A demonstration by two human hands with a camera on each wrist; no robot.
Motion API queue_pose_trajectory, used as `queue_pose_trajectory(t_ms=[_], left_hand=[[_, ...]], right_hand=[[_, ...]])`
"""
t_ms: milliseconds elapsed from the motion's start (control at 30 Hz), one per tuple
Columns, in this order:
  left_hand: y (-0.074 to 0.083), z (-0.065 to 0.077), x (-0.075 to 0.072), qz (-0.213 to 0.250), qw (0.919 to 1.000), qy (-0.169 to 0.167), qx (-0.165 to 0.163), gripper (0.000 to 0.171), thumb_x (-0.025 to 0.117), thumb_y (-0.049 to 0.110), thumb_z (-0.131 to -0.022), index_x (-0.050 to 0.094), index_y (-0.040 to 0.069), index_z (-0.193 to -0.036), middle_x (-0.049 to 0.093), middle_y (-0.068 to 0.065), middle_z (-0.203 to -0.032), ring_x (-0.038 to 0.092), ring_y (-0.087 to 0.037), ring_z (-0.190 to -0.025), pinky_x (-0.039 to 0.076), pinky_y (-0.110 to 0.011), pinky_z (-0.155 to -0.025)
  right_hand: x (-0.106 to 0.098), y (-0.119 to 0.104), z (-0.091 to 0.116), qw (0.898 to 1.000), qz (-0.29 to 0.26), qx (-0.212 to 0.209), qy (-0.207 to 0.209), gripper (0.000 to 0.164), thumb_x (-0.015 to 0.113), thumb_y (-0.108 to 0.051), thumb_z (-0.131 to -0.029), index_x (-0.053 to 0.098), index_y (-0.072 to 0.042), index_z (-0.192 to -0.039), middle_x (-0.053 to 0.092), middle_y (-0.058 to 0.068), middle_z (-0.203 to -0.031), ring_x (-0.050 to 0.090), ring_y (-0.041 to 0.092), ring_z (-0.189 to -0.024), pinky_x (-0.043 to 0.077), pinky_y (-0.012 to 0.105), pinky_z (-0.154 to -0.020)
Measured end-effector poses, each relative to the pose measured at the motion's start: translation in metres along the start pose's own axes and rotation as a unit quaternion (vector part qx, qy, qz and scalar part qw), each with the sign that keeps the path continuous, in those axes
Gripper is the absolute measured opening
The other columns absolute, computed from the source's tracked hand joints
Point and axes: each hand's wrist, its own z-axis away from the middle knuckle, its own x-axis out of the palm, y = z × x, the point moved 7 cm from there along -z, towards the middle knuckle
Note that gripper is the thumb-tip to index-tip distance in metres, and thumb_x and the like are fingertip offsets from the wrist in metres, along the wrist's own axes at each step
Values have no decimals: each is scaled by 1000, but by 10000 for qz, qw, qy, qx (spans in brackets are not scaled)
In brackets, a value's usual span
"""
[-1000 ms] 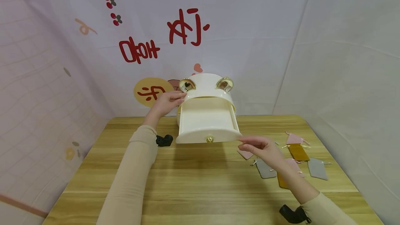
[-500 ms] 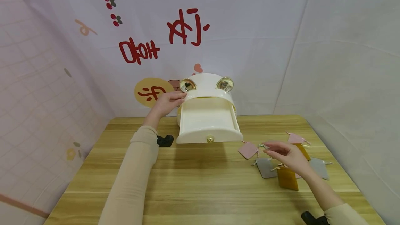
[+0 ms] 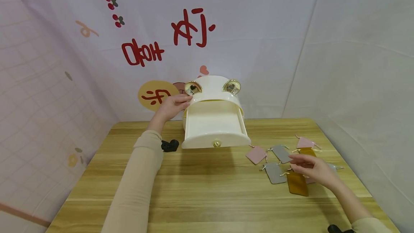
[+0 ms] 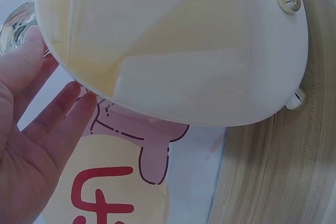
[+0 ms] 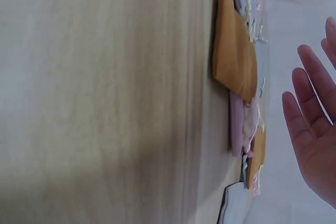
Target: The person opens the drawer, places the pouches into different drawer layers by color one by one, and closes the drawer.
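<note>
A white box with two shiny round eyes (image 3: pixel 193 88) on top stands at the table's back, its drawer (image 3: pixel 215 119) pulled out, with a gold knob (image 3: pixel 217 143) on the front. My left hand (image 3: pixel 172 106) rests its fingertips against the box's left side, just below the eye; in the left wrist view its thumb (image 4: pixel 26 51) lies against the shiny eye and the fingers are extended. Over the drawstring pouches on the right hovers my right hand (image 3: pixel 312 168), relaxed and holding nothing. Beneath and beside it lie a mustard pouch (image 3: pixel 297 184) and grey pouches (image 3: pixel 280 153).
A pink pouch (image 3: pixel 257 155) lies right of the drawer front, and another pink pouch (image 3: pixel 305 142) lies farther right. Several pouches partly overlap, some hidden by my right hand. A patterned cloth (image 3: pixel 252 46) hangs behind the wooden table (image 3: pixel 207 197).
My right hand has moved away from the drawer's right corner, rightward and nearer, to above the pouches. The left hand and the pulled-out drawer have stayed put.
</note>
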Motion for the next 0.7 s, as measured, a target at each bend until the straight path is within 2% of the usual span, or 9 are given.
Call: queue_pose_trajectory(t_ms=[133, 333, 400, 633, 700], left_hand=[[0, 0, 1, 7, 10000, -12, -6, 41, 61, 23, -101, 58, 14, -141, 44, -11, -151, 38, -27, -140, 40, -45, -108], [0, 0, 0, 11, 10000, 25, -3, 41, 61, 22, -101, 59, 15, -141, 44, -11, -151, 34, -26, -142, 39, -45, -109], [0, 0, -1, 8, 10000, 36, -18, 41, 61, 22, -101, 59, 15, -141, 43, -11, -151, 33, -25, -143, 38, -45, -109], [1, -1, 0, 9, 10000, 31, 53, 41, 62, 22, -100, 59, 15, -140, 47, -11, -148, 45, -27, -135, 44, -44, -104], [0, -1, 0, -35, 10000, 43, 46, 41, 62, 22, -100, 59, 15, -140, 48, -11, -148, 43, -26, -137, 43, -44, -105]], right_hand=[[-2, 6, 2, 9997, 254, -61, 31, 39, 69, -6, -93, 60, 9, -129, 69, 20, -112, 67, 10, -94, 57, 25, -73], [-2, 13, 5, 9983, 567, -156, -39, 40, 73, -10, -91, 63, 7, -126, 69, 21, -111, 68, 17, -95, 55, 21, -73], [-2, 15, 6, 9976, 672, -178, -51, 40, 73, -10, -91, 63, 7, -126, 70, 19, -111, 68, 15, -96, 54, 20, -73], [-1, 17, 7, 9943, 978, -411, -69, 39, 77, -8, -87, 66, 8, -121, 70, 16, -110, 66, 6, -96, 52, 17, -75], [0, 18, 7, 9945, 936, -461, -95, 38, 77, -7, -86, 66, 8, -119, 70, 16, -110, 66, 5, -97, 53, 18, -76]])
